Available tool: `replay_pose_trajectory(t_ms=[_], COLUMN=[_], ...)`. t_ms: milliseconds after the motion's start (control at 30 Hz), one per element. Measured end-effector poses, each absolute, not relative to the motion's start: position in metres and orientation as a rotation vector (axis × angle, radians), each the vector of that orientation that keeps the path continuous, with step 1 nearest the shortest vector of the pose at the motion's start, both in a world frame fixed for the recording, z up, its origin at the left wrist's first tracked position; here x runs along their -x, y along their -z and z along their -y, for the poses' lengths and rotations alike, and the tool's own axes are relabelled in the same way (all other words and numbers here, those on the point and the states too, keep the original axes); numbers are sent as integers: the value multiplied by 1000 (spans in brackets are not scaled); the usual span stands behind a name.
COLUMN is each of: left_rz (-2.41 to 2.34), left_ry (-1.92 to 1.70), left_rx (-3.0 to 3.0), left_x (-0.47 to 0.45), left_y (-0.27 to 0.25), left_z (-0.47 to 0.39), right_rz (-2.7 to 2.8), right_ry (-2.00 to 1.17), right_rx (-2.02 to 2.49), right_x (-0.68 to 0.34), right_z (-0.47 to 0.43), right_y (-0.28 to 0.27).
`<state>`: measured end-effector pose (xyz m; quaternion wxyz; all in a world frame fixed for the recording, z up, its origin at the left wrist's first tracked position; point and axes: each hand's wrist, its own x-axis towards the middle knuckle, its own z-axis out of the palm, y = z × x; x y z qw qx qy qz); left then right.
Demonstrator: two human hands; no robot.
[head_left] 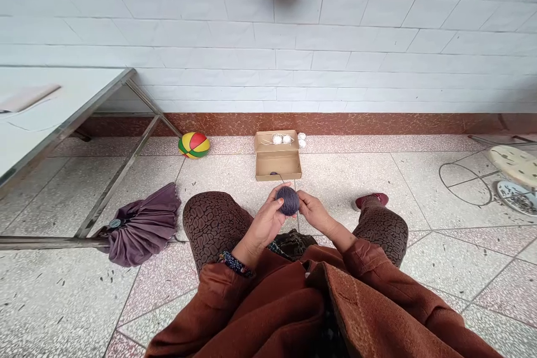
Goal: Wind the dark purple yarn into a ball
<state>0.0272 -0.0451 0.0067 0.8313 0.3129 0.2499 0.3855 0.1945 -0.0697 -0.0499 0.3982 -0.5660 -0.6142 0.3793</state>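
Note:
A dark grey-purple ball of yarn [287, 200] sits between both my hands, above my knees. My left hand [267, 222] cups it from the left with the fingers wrapped around it. My right hand [312, 211] touches its right side with the fingertips. A thin strand runs from the ball forward into an open cardboard box [278, 164] on the floor, where a small dark bit of yarn lies. White yarn balls [282, 139] rest on the box's back flap and beside it.
A folded purple umbrella [140, 227] lies on the floor at left, by a metal-framed table [62, 123]. A coloured ball [193, 145] rests near the wall. At the right stand a wire frame [465, 182], a round stool [515, 165] and a plate.

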Motion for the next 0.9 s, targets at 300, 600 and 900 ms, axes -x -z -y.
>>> replay_pose_trajectory(t_ms=[300,600,900], left_rz=[-622,-942,-704], left_ry=[-837,-899,-734], left_rx=[-788,-1340,-1369], left_x=[-19,-15,-19], left_y=[-5,7,4], left_z=[37,30,43], right_rz=[1953,2060,1721], right_ry=[-784,-622,-606], right_rx=[1436,1128,1250], right_x=[-191,-203,-220], right_z=[88,98,45], right_y=[59,-10,-8])
